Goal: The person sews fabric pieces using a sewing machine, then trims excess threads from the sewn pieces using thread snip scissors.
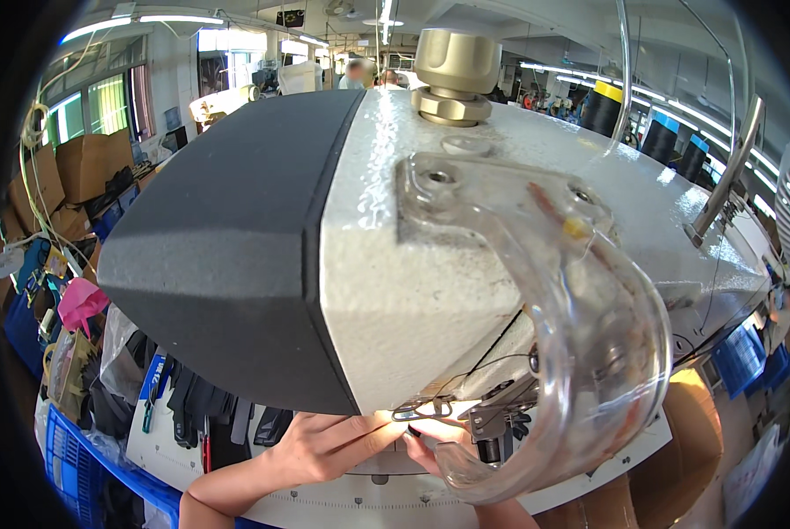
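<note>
Pinching lightly, both hands, left (324, 445) and right (428, 448), are kept near the needle (481, 441); what their grip holds cannot be told.

A small dark piece (423, 429) lies pinched between the fingertips of both hands, right under the sewing machine's head, lit brightly from above. It sits just beside the presser foot (487, 423); its shape is mostly hidden.

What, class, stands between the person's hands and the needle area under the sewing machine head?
Nothing visible does. The left hand and right hand already have their fingertips at the lit spot under the sewing machine head. The clear plastic guard curves beside it, on the right.
</note>
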`<state>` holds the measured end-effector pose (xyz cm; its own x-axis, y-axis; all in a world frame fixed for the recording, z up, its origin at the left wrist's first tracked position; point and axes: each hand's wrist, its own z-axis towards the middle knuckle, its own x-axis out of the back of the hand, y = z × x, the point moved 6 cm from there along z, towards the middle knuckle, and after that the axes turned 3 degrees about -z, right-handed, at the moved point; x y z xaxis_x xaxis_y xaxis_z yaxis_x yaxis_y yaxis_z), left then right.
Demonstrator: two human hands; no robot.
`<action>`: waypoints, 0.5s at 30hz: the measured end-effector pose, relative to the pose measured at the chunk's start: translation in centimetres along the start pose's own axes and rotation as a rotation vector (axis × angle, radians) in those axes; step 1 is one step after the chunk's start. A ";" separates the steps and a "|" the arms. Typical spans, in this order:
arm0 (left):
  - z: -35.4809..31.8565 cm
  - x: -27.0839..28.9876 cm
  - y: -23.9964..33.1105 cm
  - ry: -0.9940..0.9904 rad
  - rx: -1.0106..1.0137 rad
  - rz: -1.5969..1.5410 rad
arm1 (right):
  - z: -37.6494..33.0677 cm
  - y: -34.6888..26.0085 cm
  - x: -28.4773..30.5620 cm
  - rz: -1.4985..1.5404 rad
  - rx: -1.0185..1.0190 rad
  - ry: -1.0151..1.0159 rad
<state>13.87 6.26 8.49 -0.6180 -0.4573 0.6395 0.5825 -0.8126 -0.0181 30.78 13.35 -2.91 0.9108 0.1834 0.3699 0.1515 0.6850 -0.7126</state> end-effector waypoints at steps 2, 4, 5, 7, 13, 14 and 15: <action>0.1 0.0 0.1 0.015 -0.007 0.008 | 0.3 -1.0 0.4 -0.054 0.094 0.012; 0.2 0.1 0.1 0.030 -0.015 0.007 | 0.7 -1.4 0.5 -0.068 0.088 -0.003; 0.2 0.0 0.1 0.019 -0.008 0.013 | 0.9 -1.4 0.5 -0.069 0.053 -0.023; 0.2 0.0 0.1 0.008 0.002 0.024 | 1.2 -1.9 0.6 -0.078 0.066 -0.013; 0.3 0.0 0.3 0.007 0.018 0.045 | 0.7 -3.3 1.3 -0.199 0.280 0.128; 0.3 0.0 0.3 0.007 0.020 0.052 | 0.7 -3.1 1.3 -0.217 0.291 0.134; 0.3 0.1 0.3 0.006 0.022 0.060 | 0.7 -2.7 1.2 -0.224 0.265 0.116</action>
<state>14.16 6.07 8.76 -0.5849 -0.5071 0.6330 0.6302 -0.7754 -0.0389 31.17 12.22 -0.13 0.9059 -0.0627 0.4188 0.2613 0.8610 -0.4363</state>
